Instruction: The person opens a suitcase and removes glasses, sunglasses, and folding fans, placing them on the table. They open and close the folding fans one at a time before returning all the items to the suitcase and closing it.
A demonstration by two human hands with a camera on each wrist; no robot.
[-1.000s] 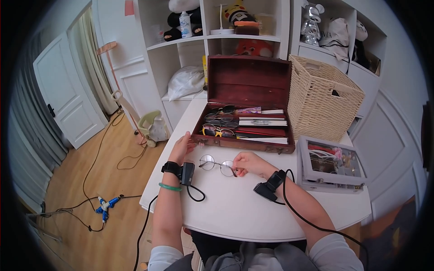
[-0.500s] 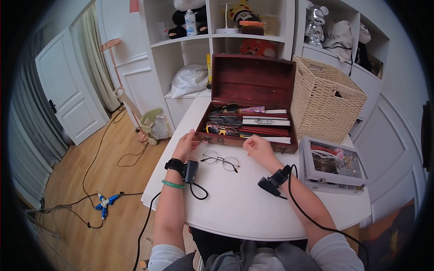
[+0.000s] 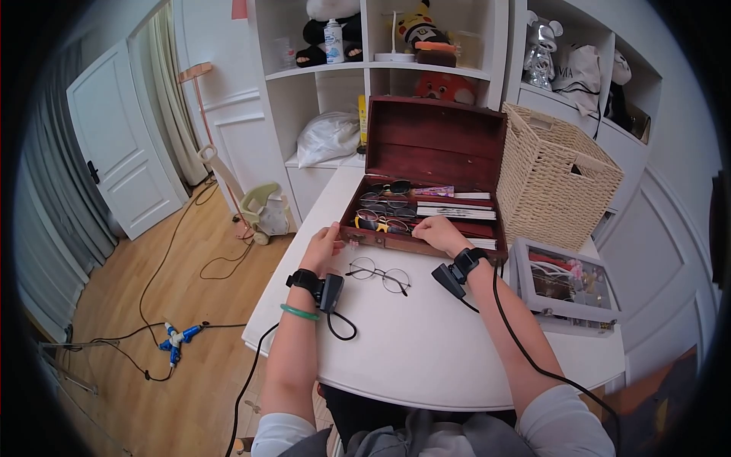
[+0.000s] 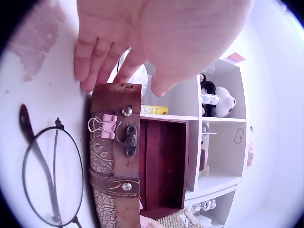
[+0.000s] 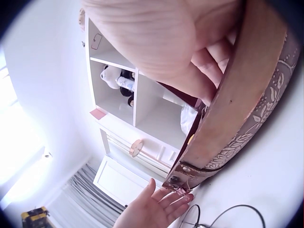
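A dark red-brown box [image 3: 392, 242] stands on the white table with its lid raised. Inside lie sunglasses with yellow temples [image 3: 367, 223], other eyewear and several white-edged items. My right hand [image 3: 444, 234] reaches over the front wall, its fingertips down inside beside the eyewear; that wall hides them in the right wrist view, so I cannot tell whether they grip anything. At the box's front left corner my left hand [image 3: 325, 245] rests, fingers extended, near a pink binder clip [image 4: 109, 126]. Round wire-framed glasses [image 3: 362, 269] lie on the table before the box, untouched.
Right of the box stand a woven basket [image 3: 552, 179] and, closer to me, a grey case with a clear lid [image 3: 567, 293]. White shelves [image 3: 320, 72] rise behind the table. A black cable [image 3: 525, 346] trails along my right forearm.
My right hand has let go of the round glasses, leaving them on the table, and moved up and over the box's front wall. My left hand stays by the corner.
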